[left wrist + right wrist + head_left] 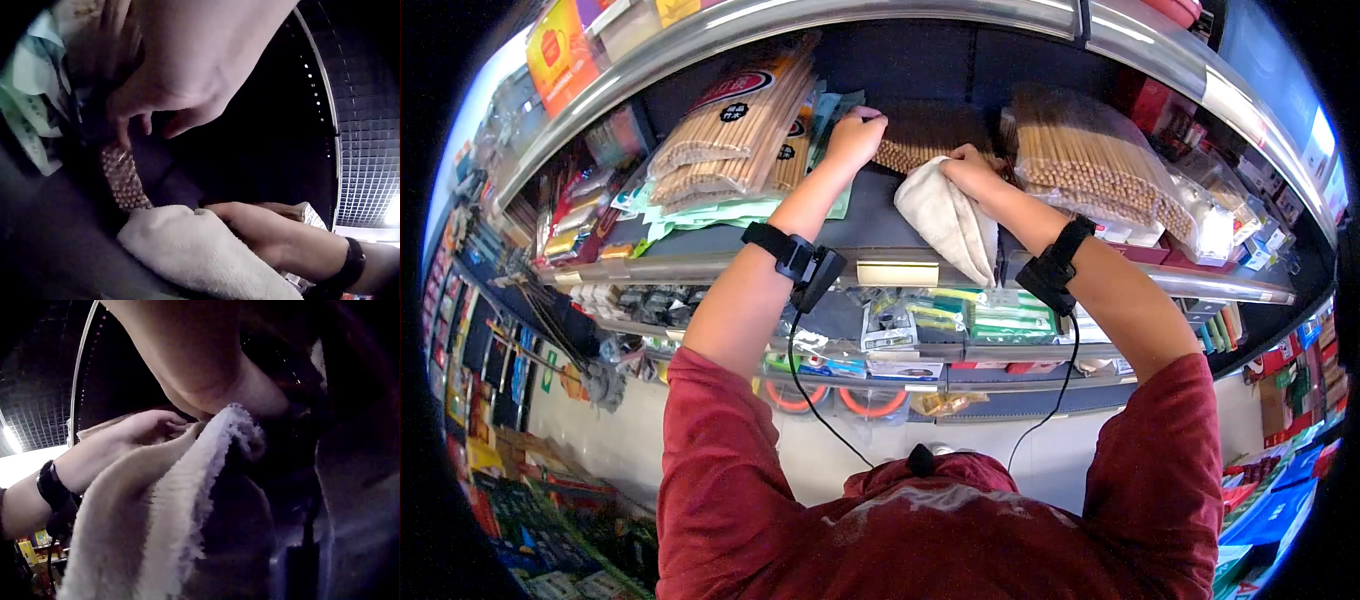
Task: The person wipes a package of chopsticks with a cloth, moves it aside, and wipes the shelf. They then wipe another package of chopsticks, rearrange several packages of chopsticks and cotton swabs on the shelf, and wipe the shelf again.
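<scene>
At the middle of the shelf lies a clear bag of thin wooden sticks [930,138], its round stick ends [125,180] facing the front. My left hand [858,138] is at the bag's left end, and in the left wrist view the curled fingers of that hand [181,78] pinch its edge. My right hand [975,172] grips a white cloth [948,215] at the bag's right end. The cloth [125,500] hangs in folds below the right hand [219,394], whose fingertips are hidden.
Larger bags of sticks stand left [725,125] and right [1090,155], the left ones on pale green packaging [700,218]. A metal shelf edge with a label holder [897,273] runs in front. Packaged goods [1010,318] fill the shelf below.
</scene>
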A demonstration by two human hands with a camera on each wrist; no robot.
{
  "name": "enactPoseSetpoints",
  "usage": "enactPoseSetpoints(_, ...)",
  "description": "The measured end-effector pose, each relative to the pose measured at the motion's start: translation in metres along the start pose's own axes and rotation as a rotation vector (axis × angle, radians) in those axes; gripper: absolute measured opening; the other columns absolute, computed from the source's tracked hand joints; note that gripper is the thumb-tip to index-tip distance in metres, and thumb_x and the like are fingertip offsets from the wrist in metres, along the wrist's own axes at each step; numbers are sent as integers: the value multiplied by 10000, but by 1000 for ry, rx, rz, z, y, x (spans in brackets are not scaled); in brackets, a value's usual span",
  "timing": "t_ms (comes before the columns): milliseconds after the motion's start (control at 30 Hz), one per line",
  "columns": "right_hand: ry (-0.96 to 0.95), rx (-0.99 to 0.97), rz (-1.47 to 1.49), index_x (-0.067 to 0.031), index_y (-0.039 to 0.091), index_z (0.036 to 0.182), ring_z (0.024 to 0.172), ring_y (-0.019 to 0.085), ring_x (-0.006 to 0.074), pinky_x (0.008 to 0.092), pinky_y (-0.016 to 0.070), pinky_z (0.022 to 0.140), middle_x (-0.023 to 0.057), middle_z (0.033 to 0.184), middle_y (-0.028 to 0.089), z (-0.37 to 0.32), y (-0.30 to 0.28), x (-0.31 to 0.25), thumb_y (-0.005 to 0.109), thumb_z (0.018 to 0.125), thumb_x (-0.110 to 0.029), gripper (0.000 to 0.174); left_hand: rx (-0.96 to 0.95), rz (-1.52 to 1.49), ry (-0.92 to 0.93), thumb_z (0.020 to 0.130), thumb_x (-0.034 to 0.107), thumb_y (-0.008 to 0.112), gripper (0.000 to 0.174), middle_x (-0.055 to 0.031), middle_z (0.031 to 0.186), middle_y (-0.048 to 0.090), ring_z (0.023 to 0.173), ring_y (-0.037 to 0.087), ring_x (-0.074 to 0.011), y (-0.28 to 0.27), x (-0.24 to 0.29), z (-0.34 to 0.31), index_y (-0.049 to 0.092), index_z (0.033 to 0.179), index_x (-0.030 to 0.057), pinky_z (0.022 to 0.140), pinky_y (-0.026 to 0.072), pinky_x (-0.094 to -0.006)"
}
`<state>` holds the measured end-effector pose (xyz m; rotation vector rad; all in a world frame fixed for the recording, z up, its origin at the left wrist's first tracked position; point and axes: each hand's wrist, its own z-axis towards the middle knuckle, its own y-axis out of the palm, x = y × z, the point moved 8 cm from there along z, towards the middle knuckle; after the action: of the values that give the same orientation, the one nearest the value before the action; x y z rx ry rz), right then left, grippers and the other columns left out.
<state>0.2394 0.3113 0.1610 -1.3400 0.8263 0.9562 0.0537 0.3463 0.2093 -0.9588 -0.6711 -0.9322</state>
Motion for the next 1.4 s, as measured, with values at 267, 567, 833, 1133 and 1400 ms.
enactPoseSetpoints(267, -4, 81, 45, -24, 374, 996, 818, 458, 183, 293, 390, 691, 130, 878, 466, 13, 5, 5, 514, 686, -104, 350, -75, -36, 13, 770, 216, 492, 253, -83, 872, 600, 805, 561, -150, 6, 27, 6, 581, 915, 28, 682, 400, -269)
enactPoseSetpoints(567, 63, 131, -130, -23, 95, 1252, 1063, 412, 302, 338, 352, 868, 249, 1151, 364, -23, -7, -10, 535, 698, -166, 721, -158, -29, -42, 770, 233, 482, 307, -139, 805, 581, 662, 586, -223, 5, -21, 14, 530, 902, -40, 589, 484, -282)
enactPoseSetpoints(833, 163, 100, -91, -52, -144, 1301, 1160, 331, 361, 363, 283, 965, 286, 1280, 254, -9, -2, 12, 526, 691, -181, 915, -472, 687, -424, 795, 343, 474, 382, -167, 902, 575, 731, 567, -221, 23, -26, -11, 606, 894, -2, 622, 477, -363)
enactPoseSetpoints(1133, 125, 154, -53, -60, 32, 1318, 1196, 247, 313, 358, 266, 956, 253, 1267, 243, -28, -11, -2, 545, 631, -113, 859, -448, 47, -503, 793, 295, 499, 295, -82, 860, 620, 748, 593, -195, 36, -27, -10, 553, 906, 27, 673, 467, -336)
enactPoseSetpoints(1400, 125, 196, -28, -116, 191, 1301, 1186, 258, 320, 355, 255, 967, 216, 1288, 225, -35, -15, -5, 554, 622, -125, 770, -409, -94, -726, 788, 259, 569, 285, -110, 931, 601, 849, 588, -194, 44, -67, 14, 529, 927, 14, 777, 475, -354)
